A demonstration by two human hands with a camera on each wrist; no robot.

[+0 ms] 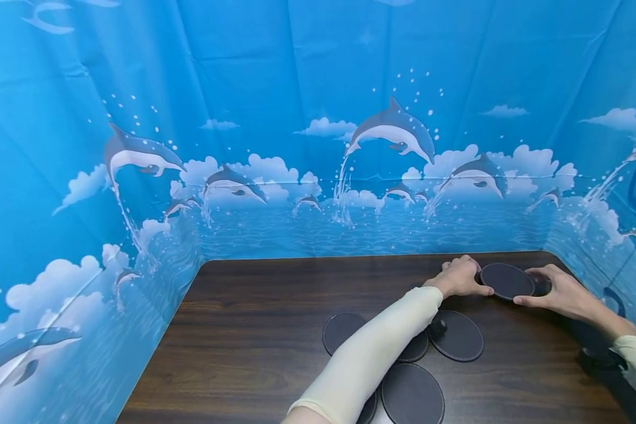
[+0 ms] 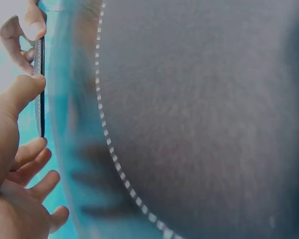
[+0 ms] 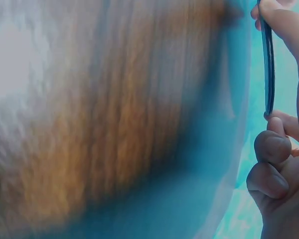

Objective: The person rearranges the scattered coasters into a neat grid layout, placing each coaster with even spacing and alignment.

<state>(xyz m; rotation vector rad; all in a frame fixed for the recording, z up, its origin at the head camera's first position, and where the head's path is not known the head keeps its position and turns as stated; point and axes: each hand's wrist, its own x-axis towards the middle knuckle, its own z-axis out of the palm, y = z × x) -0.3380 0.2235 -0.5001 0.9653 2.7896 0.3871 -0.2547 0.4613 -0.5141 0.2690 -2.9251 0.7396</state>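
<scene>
At the far right of the table in the head view, both hands hold one round, dark coaster (image 1: 507, 280) between them. My left hand (image 1: 460, 278) pinches its left edge, thumb at the near side. On the opposite edge, my right hand (image 1: 559, 292) grips it with thumb and fingers. The left wrist view shows the coaster (image 2: 39, 104) edge-on, a thin disc with a stitched rim. In the right wrist view the coaster (image 3: 268, 64) is also edge-on, between thumb and fingers of the right hand (image 3: 284, 164).
More round coasters lie on the dark wooden table (image 1: 254, 330): one at the left (image 1: 343, 331), one below the hands (image 1: 461, 338), one nearer (image 1: 413, 393); others are partly hidden by the left sleeve (image 1: 373, 353). A blue dolphin-print curtain (image 1: 297, 176) surrounds the table.
</scene>
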